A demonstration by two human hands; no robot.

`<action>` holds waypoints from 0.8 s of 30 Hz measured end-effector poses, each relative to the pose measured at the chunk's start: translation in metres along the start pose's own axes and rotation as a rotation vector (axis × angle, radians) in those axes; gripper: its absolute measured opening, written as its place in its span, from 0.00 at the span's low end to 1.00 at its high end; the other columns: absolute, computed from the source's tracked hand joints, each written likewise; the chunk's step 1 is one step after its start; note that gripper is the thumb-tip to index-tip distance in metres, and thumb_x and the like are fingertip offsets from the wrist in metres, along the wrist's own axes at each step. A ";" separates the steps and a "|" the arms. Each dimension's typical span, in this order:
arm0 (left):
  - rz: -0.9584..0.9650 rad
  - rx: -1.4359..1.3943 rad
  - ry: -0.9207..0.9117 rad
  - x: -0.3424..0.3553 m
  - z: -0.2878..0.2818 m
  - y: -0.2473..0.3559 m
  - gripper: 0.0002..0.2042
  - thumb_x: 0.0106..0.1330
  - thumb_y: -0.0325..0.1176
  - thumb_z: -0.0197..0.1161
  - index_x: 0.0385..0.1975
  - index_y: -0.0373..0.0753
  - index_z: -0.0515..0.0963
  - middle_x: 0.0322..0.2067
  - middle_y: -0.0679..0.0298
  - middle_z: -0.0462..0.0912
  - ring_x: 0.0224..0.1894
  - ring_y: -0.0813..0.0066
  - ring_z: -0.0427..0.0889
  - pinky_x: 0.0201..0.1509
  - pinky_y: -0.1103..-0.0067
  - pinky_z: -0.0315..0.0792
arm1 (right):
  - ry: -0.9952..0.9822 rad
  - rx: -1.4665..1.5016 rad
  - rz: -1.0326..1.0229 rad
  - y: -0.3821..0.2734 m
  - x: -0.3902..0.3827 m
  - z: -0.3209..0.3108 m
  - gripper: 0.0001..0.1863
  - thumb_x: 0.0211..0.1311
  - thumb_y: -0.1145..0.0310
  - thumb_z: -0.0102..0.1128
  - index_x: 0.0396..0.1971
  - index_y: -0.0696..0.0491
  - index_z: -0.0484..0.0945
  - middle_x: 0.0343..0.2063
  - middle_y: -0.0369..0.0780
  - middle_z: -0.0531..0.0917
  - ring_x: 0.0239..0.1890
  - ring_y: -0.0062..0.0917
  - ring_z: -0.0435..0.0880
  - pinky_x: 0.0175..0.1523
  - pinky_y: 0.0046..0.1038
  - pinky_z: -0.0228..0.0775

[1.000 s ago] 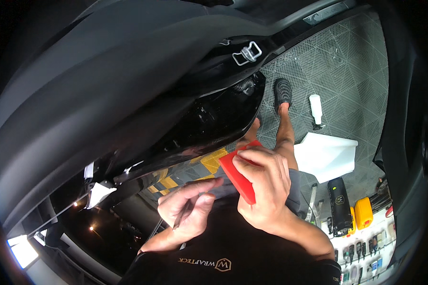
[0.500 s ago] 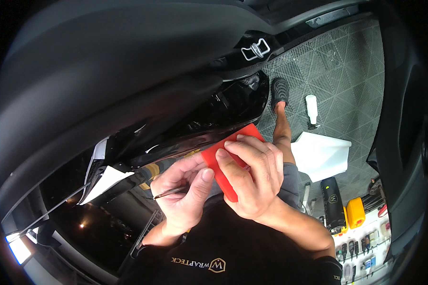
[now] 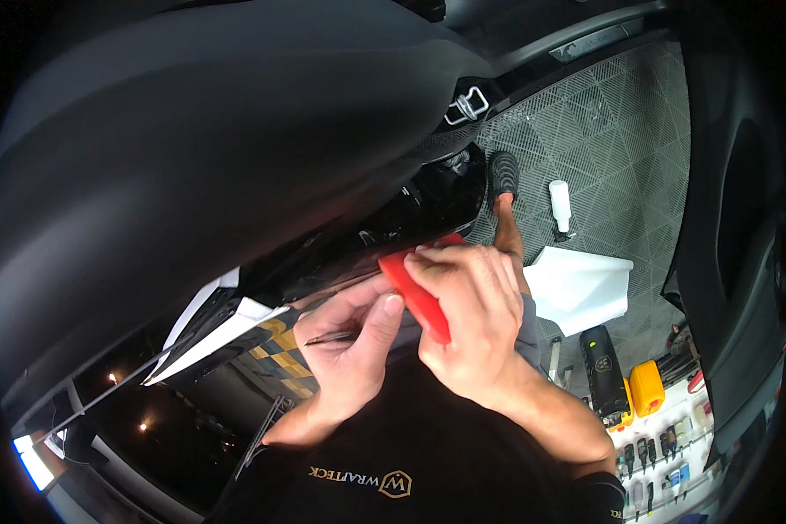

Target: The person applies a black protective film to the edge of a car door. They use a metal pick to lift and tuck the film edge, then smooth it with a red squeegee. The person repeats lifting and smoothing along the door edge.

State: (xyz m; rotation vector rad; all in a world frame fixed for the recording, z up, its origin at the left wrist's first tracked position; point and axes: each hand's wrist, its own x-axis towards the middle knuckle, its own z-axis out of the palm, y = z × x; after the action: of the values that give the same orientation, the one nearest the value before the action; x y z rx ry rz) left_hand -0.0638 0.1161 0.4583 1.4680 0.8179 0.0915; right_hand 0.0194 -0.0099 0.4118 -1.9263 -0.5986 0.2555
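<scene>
My right hand (image 3: 472,323) grips a red flat squeegee (image 3: 424,297) with curled fingers over its face, up against the lower edge of a glossy black car panel (image 3: 384,214). Just left of it, my left hand (image 3: 345,354) is curled around a thin dark tool (image 3: 327,339), its fingertips reaching the squeegee’s left edge. What lies under the squeegee is hidden. Farther left, long white pieces (image 3: 210,345) stick out from the panel. A dark grey moulded trim (image 3: 236,113) spans above the hands, with a metal latch loop (image 3: 467,105) at its right end.
On the grey grid floor (image 3: 620,131) are a white bottle (image 3: 559,205) and a white sheet (image 3: 576,288). At lower right stand a black padded bag (image 3: 607,375), a yellow case (image 3: 646,389) and a white tool rack (image 3: 664,454). My foot (image 3: 504,175) shows below the panel.
My hands have moved up toward the panel edge, the left closing in beside the red squeegee. The view has shifted a little, with the white pieces now higher and farther right.
</scene>
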 end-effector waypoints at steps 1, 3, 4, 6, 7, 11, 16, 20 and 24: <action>-0.036 -0.013 0.007 -0.002 0.000 0.002 0.14 0.74 0.24 0.69 0.56 0.25 0.83 0.46 0.56 0.91 0.46 0.80 0.87 0.56 0.82 0.79 | -0.003 0.006 0.031 -0.003 -0.001 0.000 0.24 0.46 0.73 0.75 0.48 0.57 0.85 0.47 0.44 0.85 0.48 0.37 0.86 0.54 0.38 0.72; -0.023 -0.039 -0.013 -0.008 -0.004 0.005 0.15 0.74 0.25 0.70 0.56 0.25 0.83 0.45 0.55 0.91 0.45 0.79 0.87 0.55 0.82 0.79 | 0.060 0.008 -0.032 -0.009 -0.005 0.005 0.25 0.45 0.73 0.75 0.48 0.58 0.85 0.48 0.44 0.85 0.48 0.38 0.86 0.54 0.39 0.72; -0.016 -0.053 -0.024 -0.011 -0.006 0.006 0.15 0.74 0.25 0.70 0.57 0.25 0.83 0.45 0.55 0.92 0.45 0.79 0.87 0.55 0.82 0.80 | 0.115 0.019 -0.065 -0.012 -0.008 0.008 0.25 0.45 0.72 0.76 0.48 0.58 0.85 0.48 0.44 0.84 0.48 0.39 0.86 0.54 0.39 0.72; 0.038 -0.040 -0.069 -0.017 -0.015 0.011 0.15 0.75 0.25 0.68 0.57 0.24 0.82 0.45 0.54 0.92 0.45 0.78 0.88 0.54 0.81 0.80 | 0.183 -0.017 -0.118 -0.019 -0.012 0.016 0.22 0.50 0.68 0.72 0.47 0.56 0.86 0.48 0.44 0.84 0.49 0.39 0.86 0.53 0.41 0.72; 0.043 -0.055 -0.081 -0.019 -0.020 0.013 0.15 0.75 0.25 0.68 0.57 0.24 0.82 0.45 0.54 0.92 0.45 0.78 0.88 0.55 0.81 0.79 | 0.201 -0.034 -0.151 -0.020 -0.014 0.020 0.21 0.51 0.67 0.71 0.47 0.56 0.86 0.48 0.44 0.84 0.49 0.39 0.86 0.53 0.42 0.72; 0.063 -0.080 -0.033 -0.022 -0.034 0.015 0.14 0.76 0.26 0.66 0.56 0.24 0.82 0.43 0.56 0.91 0.42 0.80 0.86 0.52 0.83 0.78 | 0.190 -0.098 -0.205 -0.028 -0.018 0.031 0.22 0.51 0.66 0.72 0.48 0.55 0.87 0.49 0.44 0.85 0.49 0.41 0.86 0.52 0.41 0.73; 0.096 -0.063 -0.011 -0.017 -0.038 0.011 0.13 0.75 0.26 0.67 0.54 0.25 0.83 0.41 0.58 0.91 0.39 0.83 0.85 0.50 0.84 0.78 | 0.270 -0.093 -0.159 -0.037 -0.015 0.043 0.23 0.50 0.68 0.73 0.49 0.55 0.88 0.48 0.44 0.86 0.50 0.41 0.87 0.53 0.41 0.74; 0.108 -0.086 -0.006 -0.012 -0.036 0.010 0.13 0.75 0.26 0.68 0.54 0.25 0.83 0.42 0.57 0.91 0.40 0.81 0.86 0.51 0.83 0.78 | 0.248 -0.078 -0.152 -0.038 -0.014 0.041 0.23 0.49 0.70 0.73 0.49 0.55 0.87 0.48 0.44 0.86 0.49 0.40 0.87 0.54 0.42 0.75; 0.105 -0.049 -0.032 -0.008 -0.034 0.013 0.17 0.78 0.36 0.66 0.53 0.25 0.83 0.50 0.52 0.89 0.50 0.69 0.86 0.61 0.75 0.76 | 0.269 -0.061 -0.094 -0.041 -0.009 0.041 0.19 0.53 0.67 0.71 0.47 0.54 0.88 0.47 0.42 0.87 0.50 0.37 0.87 0.56 0.39 0.73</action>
State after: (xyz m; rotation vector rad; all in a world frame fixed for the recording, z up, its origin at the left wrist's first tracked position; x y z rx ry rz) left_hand -0.0830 0.1422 0.4769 1.4628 0.7075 0.1653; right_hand -0.0185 0.0312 0.4304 -1.9435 -0.5194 -0.0826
